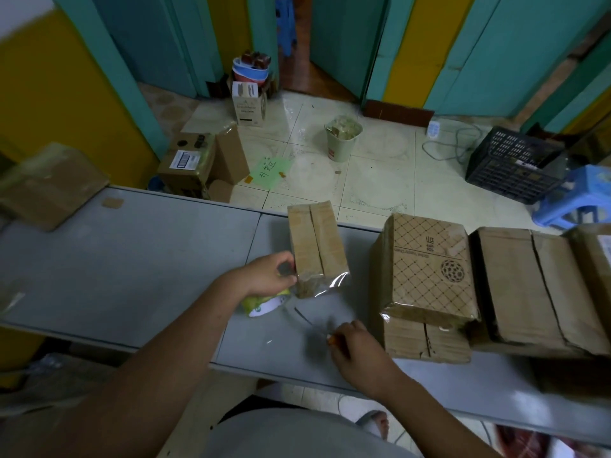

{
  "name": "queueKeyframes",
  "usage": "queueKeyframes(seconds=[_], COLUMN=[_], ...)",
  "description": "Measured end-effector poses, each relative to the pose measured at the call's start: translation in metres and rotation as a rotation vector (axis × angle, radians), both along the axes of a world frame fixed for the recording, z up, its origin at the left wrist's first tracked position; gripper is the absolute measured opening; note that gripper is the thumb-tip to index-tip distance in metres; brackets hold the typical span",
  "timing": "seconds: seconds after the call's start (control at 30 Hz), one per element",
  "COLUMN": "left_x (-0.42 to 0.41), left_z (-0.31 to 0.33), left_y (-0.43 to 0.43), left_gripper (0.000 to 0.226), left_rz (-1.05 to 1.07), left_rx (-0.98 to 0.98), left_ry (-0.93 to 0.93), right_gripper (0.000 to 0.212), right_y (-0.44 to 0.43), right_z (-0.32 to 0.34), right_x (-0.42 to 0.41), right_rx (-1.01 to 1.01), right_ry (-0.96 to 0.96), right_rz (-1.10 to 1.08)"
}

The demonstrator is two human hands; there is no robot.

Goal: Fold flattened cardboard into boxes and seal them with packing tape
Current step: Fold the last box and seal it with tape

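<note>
Box: long axis pointing away. Left hand, at its near corner, grips tape roll. Right hand, farther, pinches orange item.

Our left arm and right arm are bare along all we see of them, and so are the left hand and right hand. A plain grey garment covers our body; shirt or trousers, we cannot tell. Beside it a blurred foot shows in pale footwear.
</note>
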State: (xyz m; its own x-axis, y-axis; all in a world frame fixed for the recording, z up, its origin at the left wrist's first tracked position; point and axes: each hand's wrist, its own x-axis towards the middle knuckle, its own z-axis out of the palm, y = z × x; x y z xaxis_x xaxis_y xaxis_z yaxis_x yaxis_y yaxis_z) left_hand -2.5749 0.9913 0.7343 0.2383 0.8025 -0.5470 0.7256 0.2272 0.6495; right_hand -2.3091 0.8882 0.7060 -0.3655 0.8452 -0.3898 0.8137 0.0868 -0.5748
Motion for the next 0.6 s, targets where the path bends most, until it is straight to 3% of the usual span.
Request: queueKeyframes(seconds=[0.1,0.2,0.27,0.37,0.47,0.6], left_x=[0.002,0.004,0.004,0.004,0.004,0.001], left_z=[0.001,0.0,-0.002,-0.003,-0.002,-0.006], left_y=[0.003,0.003,0.003,0.005,0.008,0.009], left_gripper=[0.021,0.019,0.018,0.02,0.022,0.033], left_rz=[-0.034,-0.023,-0.029,-0.047,-0.055,0.001], left_rx=[-0.012,-0.026,-0.03,-0.024,-0.03,-0.064], left_ry=[0.056,0.063,0.065,0.099,0.142,0.19], right_gripper=[0.007,0.01,0.01,0.01,0.023,0.026], right_y=[-0.01,-0.005,0.015,0.061,0.094,0.104], right_z=[0.036,0.072,0.081,0.078,0.07,0.057], right_x=[0.018,0.022,0.011,-0.02,-0.044,-0.049], right_rx=[0.078,0.202,0.273,0.303,0.228,0.191], right_ry=[0.114,0.264,0.297,0.225,0.129,0.016], right_rz=[-0.098,-0.273,-0.262,-0.127,-0.007,0.019])
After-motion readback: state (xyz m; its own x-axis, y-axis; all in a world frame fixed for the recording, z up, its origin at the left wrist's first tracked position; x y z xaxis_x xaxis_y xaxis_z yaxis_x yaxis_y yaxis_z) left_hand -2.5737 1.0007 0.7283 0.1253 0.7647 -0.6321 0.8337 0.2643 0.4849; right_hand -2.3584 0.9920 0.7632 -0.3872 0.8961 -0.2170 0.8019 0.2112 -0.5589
